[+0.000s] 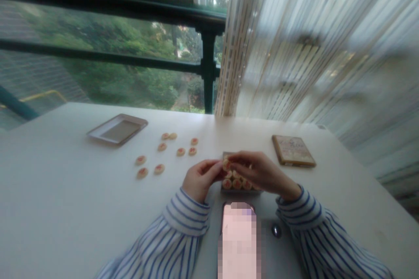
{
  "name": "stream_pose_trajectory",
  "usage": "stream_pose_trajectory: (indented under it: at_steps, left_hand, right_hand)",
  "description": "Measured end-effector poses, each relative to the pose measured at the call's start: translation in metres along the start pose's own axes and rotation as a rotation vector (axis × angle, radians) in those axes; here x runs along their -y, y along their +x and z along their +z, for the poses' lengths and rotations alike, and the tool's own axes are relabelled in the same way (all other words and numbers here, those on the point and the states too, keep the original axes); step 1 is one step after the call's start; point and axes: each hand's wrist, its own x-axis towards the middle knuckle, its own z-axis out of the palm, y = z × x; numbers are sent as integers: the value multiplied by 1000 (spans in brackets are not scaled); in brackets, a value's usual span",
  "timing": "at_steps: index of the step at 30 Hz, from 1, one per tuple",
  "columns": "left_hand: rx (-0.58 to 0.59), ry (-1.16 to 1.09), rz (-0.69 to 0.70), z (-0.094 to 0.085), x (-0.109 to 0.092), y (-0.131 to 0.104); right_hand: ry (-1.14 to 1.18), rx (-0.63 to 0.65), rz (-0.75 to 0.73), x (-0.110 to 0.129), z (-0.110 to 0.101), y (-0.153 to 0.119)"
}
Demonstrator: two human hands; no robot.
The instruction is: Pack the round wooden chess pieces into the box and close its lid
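Observation:
Above a shallow box, a round cream piece with red markings is pinched between my two hands. My left hand holds its left side, with thumb and fingers closed. My right hand reaches over the box from the right, its fingers on the same piece. Rows of similar round pieces lie in the box, partly hidden under my right hand. Several more round pieces are scattered on the white table to the left, mostly lying flat.
An empty-looking shallow tray sits at the back left of the table. A flat brown-edged box lies at the right. Nearest me are a blurred-out phone and a small dark shiny oval object.

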Motion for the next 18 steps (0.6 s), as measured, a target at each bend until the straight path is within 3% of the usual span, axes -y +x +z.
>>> stream_pose_trajectory:
  at_steps: [18]
  left_hand:
    - [26,-3,-53,0,-3,-1]
  right_hand:
    - [-3,-35,4,-1,1,2]
